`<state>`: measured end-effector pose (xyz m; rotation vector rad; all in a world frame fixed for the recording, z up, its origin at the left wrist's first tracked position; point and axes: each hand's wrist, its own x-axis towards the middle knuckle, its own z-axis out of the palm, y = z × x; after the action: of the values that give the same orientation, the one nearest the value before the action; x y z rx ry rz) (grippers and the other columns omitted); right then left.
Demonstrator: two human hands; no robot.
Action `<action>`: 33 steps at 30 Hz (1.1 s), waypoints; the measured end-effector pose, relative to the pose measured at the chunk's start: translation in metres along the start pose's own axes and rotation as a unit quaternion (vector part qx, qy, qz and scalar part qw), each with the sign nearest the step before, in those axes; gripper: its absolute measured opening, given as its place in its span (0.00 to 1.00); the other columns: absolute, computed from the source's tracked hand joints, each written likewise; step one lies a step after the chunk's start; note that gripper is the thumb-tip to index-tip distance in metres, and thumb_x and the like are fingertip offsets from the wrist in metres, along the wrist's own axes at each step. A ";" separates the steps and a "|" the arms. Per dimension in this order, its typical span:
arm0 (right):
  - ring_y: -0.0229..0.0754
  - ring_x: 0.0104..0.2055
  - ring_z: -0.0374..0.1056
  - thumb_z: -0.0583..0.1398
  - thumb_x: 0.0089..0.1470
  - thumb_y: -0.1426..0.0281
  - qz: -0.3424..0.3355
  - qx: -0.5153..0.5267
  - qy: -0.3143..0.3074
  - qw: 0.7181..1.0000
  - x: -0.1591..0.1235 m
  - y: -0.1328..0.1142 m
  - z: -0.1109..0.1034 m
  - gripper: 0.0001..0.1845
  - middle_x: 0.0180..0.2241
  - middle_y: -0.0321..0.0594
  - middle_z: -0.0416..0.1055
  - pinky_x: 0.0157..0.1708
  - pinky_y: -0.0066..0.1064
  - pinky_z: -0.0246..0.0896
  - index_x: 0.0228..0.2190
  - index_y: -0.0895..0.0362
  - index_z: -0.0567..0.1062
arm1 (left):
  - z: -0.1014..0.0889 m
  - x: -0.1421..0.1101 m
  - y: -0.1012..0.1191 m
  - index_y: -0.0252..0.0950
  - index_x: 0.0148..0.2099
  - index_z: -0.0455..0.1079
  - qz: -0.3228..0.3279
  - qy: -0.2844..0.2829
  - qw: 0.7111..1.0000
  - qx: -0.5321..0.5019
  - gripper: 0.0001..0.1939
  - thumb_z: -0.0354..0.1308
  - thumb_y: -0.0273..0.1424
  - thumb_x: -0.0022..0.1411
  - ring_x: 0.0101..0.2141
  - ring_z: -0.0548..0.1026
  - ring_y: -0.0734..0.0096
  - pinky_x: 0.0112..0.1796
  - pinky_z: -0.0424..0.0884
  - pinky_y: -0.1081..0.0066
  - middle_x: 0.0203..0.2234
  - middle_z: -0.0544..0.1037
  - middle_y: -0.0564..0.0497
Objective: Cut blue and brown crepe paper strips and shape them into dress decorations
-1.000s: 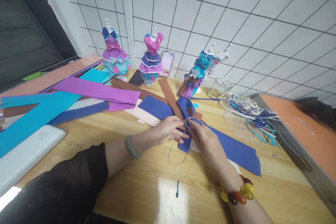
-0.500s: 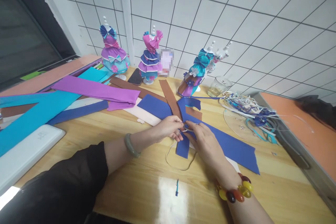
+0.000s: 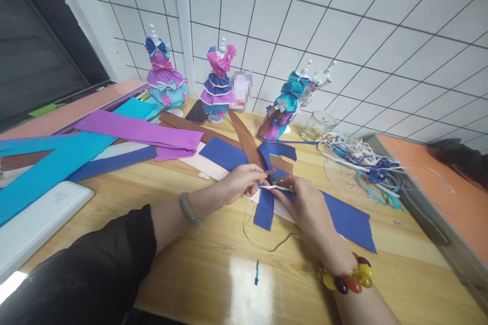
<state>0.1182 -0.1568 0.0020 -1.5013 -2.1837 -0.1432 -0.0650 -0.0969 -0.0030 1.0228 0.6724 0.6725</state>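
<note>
My left hand (image 3: 244, 183) is closed, its thumb and fingers pinching narrow strips; a short brown end (image 3: 271, 171) sticks out past the fingertips. Between both hands a thin white strip (image 3: 275, 187) is stretched, and the fingers of my right hand (image 3: 305, 202) are closed at its other end. A thin pale cord (image 3: 267, 250) trails from under the hands in a loose curve on the table. Beneath the hands lie crossed dark blue strips (image 3: 264, 210), a wide dark blue piece (image 3: 351, 221) and a brown strip (image 3: 244, 137).
Purple (image 3: 141, 129) and turquoise (image 3: 61, 162) pieces overlap at left, beside a white slab (image 3: 46, 223). Small dressed mannequins (image 3: 168, 76) stand along the tiled wall. A glass jar (image 3: 318, 124) and a heap of tangled strips (image 3: 358, 155) sit at right. A blue scrap (image 3: 256, 273) lies in front.
The small loops at my fingers have opened into a white strip held between the hands. My right hand has shifted slightly right and down; the loose cord's curve has spread rightward.
</note>
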 end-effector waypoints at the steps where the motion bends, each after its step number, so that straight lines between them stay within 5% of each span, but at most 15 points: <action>1: 0.45 0.34 0.67 0.56 0.53 0.59 -0.002 -0.005 -0.001 1.000 0.000 0.000 -0.002 0.15 0.33 0.43 0.72 0.33 0.34 0.59 0.38 0.57 0.67 | 0.000 0.000 0.000 0.33 0.31 0.63 -0.005 -0.006 1.000 -0.014 0.11 0.56 0.36 0.53 0.15 0.60 0.86 0.17 0.53 0.79 0.26 0.71 0.52; 10: 0.45 0.39 0.65 0.55 0.56 0.66 -0.055 -0.016 0.006 0.998 0.005 -0.005 -0.006 0.09 0.37 0.43 0.72 0.39 0.37 0.54 0.38 0.55 0.69 | 0.003 -0.003 0.002 0.32 0.32 0.65 0.008 -0.044 0.998 -0.043 0.11 0.59 0.35 0.51 0.16 0.60 0.86 0.17 0.52 0.79 0.21 0.67 0.55; 18: 0.43 0.38 0.67 0.53 0.57 0.69 -0.010 0.092 0.017 0.996 0.002 -0.011 -0.001 0.08 0.38 0.43 0.71 0.36 0.35 0.60 0.40 0.54 0.67 | 0.005 -0.004 0.003 0.34 0.32 0.63 0.007 -0.056 0.998 -0.028 0.10 0.57 0.35 0.52 0.16 0.62 0.85 0.17 0.55 0.79 0.22 0.68 0.55; 33: 0.40 0.34 0.68 0.53 0.55 0.70 -0.032 0.131 -0.048 0.990 0.003 -0.013 -0.011 0.11 0.36 0.42 0.70 0.31 0.30 0.63 0.40 0.55 0.70 | 0.003 0.001 -0.003 0.33 0.34 0.62 0.062 0.001 0.995 0.079 0.13 0.52 0.40 0.57 0.14 0.64 0.85 0.14 0.55 0.80 0.28 0.75 0.49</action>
<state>0.1088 -0.1636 0.0153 -1.3172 -2.2254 0.1923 -0.0613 -0.0992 -0.0047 1.2177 0.6758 0.7364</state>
